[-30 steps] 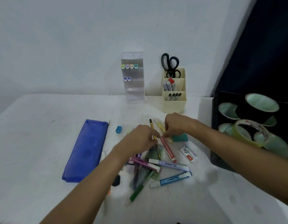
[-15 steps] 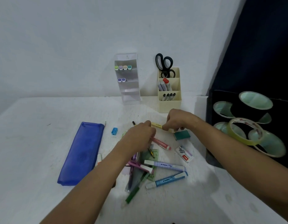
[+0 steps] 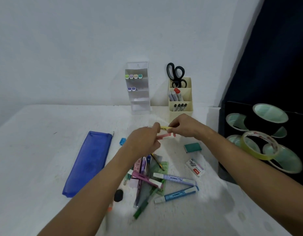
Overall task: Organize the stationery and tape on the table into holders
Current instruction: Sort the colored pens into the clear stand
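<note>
Hands meet above the white table (image 3: pixel 36 150). The left hand (image 3: pixel 144 142) and the right hand (image 3: pixel 184 126) are up in the air, close together, and both pinch two pens between them. One is a yellow pen (image 3: pixel 165 128), and just under it is a pink pen (image 3: pixel 165 135). Each hand holds one end of the pair with its fingertips.

Under the hands lies a pile of pens (image 3: pixel 152 181) on the table. A light purple pen (image 3: pixel 174 178) and a blue pen (image 3: pixel 177 195) lie at the right edge of the pile, and a green pen (image 3: pixel 144 204) sticks out at the near end. A black eraser (image 3: pixel 118 195) sits just left of the pile. A long blue pencil case (image 3: pixel 87 163) lies flat further left, and a small blue sharpener (image 3: pixel 122 141) sits near its far end. To the right of the pile are a green box (image 3: pixel 193 147) and a white staple box (image 3: pixel 195 167).

At the back, by the wall, stands a clear holder (image 3: pixel 140 99) with a few markers in its top shelves. Beside it is a cream holder (image 3: pixel 180 109) with black scissors (image 3: pixel 175 74) and markers in it. At the right edge, tape rolls (image 3: pixel 259 145) sit on a black stand (image 3: pixel 223 116).
</note>
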